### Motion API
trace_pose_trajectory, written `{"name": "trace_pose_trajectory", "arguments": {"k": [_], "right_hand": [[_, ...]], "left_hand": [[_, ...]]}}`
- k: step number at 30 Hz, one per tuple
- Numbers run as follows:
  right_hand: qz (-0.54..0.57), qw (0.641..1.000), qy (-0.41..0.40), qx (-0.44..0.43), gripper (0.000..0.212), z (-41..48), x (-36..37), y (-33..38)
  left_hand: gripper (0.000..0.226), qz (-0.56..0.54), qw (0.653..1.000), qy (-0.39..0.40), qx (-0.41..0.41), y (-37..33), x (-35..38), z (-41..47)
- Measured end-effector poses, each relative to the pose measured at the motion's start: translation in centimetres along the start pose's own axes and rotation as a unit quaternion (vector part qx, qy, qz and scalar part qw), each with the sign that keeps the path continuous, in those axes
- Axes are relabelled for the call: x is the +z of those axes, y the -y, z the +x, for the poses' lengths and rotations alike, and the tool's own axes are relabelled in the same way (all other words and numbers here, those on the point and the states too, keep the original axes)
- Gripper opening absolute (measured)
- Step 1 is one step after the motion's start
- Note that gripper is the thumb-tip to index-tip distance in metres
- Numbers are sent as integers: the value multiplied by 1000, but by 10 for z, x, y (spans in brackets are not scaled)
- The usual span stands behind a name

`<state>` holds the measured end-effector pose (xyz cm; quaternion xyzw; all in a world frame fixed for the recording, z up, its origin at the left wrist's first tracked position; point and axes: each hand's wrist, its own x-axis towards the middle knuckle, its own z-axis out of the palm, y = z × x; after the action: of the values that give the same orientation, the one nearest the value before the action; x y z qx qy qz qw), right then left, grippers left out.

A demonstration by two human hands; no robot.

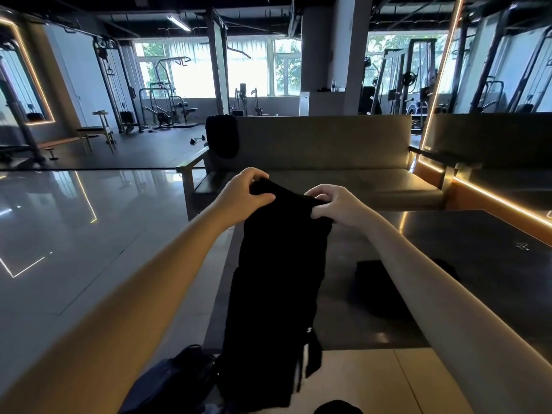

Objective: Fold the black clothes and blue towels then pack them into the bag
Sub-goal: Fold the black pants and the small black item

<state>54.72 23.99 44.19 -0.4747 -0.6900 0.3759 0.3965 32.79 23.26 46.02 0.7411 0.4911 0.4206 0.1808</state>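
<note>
You are at the folding step, with one black garment [277, 279] held up in the air in front of you. Your left hand [245, 191] pinches its top edge on the left, fingers curled over the cloth, and your right hand [337, 206] grips the same edge on the right. The two hands are close together, so the piece hangs as a long narrow strip. Its lower end dangles near you, past the near edge of the dark table [463, 243].

On the table to the right, partly behind your right forearm, lies another dark piece [372, 282]. It may be a garment already folded, but the light is too poor to be sure. More black cloth [222, 135] hangs over the far left end of the sofa [343, 180]. What looks like the bag [176, 380] sits near you on the left, just beside the hanging hem. No blue towel is plainly visible.

The next move likely calls for lowering the strip onto the table. Keep the top edge level, then bring the ends together and flatten the cloth. Mind the dangling hem so it does not catch on the bag.
</note>
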Motion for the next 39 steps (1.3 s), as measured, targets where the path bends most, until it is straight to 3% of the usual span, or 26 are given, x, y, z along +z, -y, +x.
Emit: {"name": "trace_pose_trajectory", "arguments": {"k": [4,10,15,20,25,29,32,36,38,39], "right_hand": [[-29,996,83,10,32,2,8,19],[-34,997,74,-14,14,6,19,33],[-92,993,33,-65,12,13,21,30],[-126,988,39,-75,12,17,17,28],[-140,987,31,-71,12,22,17,21],[-147,986,24,-80,9,27,21,17],[-145,986,23,-76,7,29,23,15],[-140,987,24,-75,5,30,25,11],[-142,987,24,-74,9,30,25,9],[-144,986,25,-75,13,30,25,9]], "left_hand": [[37,40,999,-5,12,-19,-1,8],[36,13,1000,9,0,-26,-3,2],[35,-26,990,114,-75,22,16,-29],[21,-69,956,210,-191,74,41,-63],[51,31,889,331,-314,101,50,-78],[67,-152,857,362,-333,109,55,-88],[65,-359,812,344,-305,110,61,-92],[76,-521,743,325,-267,123,65,-88],[62,-530,748,314,-246,119,64,-87],[52,-516,768,304,-228,117,63,-86]]}}
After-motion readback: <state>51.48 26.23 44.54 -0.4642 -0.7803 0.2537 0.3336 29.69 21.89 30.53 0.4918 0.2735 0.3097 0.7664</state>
